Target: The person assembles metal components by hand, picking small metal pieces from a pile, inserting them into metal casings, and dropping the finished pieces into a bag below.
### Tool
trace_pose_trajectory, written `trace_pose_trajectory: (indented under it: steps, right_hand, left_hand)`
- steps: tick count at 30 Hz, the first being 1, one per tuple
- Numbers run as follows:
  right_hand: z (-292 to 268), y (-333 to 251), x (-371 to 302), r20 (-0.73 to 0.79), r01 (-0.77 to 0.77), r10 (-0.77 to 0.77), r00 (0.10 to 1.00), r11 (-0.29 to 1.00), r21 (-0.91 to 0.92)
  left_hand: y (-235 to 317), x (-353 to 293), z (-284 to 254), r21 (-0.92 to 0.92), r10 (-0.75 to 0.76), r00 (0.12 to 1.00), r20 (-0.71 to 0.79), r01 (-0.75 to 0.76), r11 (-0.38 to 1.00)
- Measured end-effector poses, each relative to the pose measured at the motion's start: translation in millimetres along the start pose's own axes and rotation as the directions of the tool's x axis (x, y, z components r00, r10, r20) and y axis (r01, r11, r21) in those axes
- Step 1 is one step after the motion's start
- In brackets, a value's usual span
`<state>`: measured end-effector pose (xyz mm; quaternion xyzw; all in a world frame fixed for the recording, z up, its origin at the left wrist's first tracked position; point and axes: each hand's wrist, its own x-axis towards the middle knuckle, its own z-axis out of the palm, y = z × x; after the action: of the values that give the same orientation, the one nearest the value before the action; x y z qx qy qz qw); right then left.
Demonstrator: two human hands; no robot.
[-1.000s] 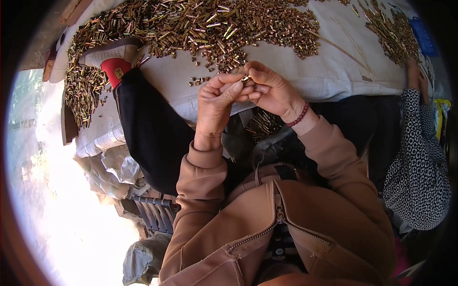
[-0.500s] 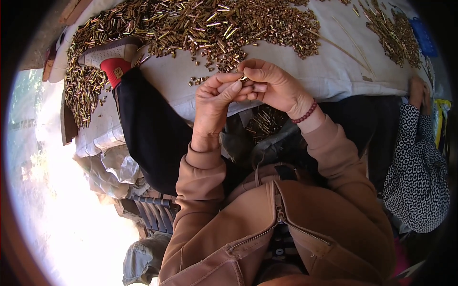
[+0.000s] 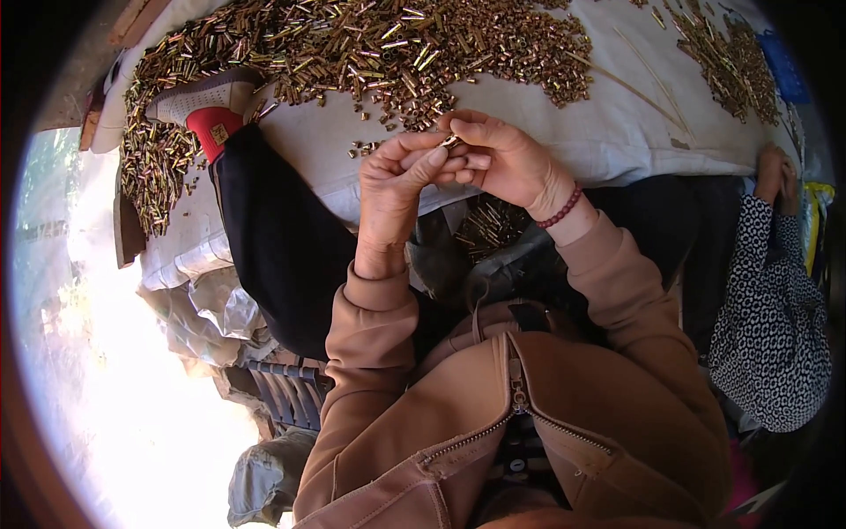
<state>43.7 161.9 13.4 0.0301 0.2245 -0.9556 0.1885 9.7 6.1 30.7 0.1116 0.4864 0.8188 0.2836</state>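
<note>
My left hand point(image 3: 395, 181) and my right hand point(image 3: 507, 159) meet above the near edge of the cloth-covered surface. Between their fingertips shows a small brass-coloured metal piece point(image 3: 452, 141), partly covered by the fingers. The left thumb and fingers are pinched at it from one side, with the right thumb and curled fingers closed on it from the other. Just beyond lie loose short metal sleeves point(image 3: 421, 116), at the edge of a large heap of longer brass-coloured metal tubes point(image 3: 352, 48).
White cloth point(image 3: 608, 141) covers the work surface. A second pile of metal parts point(image 3: 727, 66) lies far right, near a blue object point(image 3: 782, 66). Thin sticks point(image 3: 639, 93) rest between. More pieces point(image 3: 489, 227) sit below my hands. A shoe point(image 3: 207, 95) is at left, another person's patterned sleeve point(image 3: 762, 326) at right.
My hands stay together in almost the same place; the right thumb and fingers have shifted slightly, and a little more of the metal piece shows.
</note>
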Motion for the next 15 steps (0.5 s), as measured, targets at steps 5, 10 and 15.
trace_pose_trajectory:
  steps: [5, 10, 15]
  right_hand:
    - [4.4, 1.5, -0.5, -0.006, 0.022, -0.023, 1.000, 0.999, -0.038]
    - [1.7, 6.7, -0.4, 0.045, 0.078, -0.077, 0.996, 0.997, 0.001]
    - [1.2, 6.3, 1.1, 0.039, 0.095, -0.095, 0.995, 0.995, -0.006]
  left_hand:
    - [2.8, -2.0, -0.4, -0.018, 0.001, 1.000, 0.005, -0.001, 1.000]
    - [0.8, -2.9, -3.4, 0.023, 0.024, 0.999, 0.039, -0.025, 0.999]
    - [2.5, -2.2, -1.1, -0.060, 0.015, 0.998, 0.063, -0.011, 0.998]
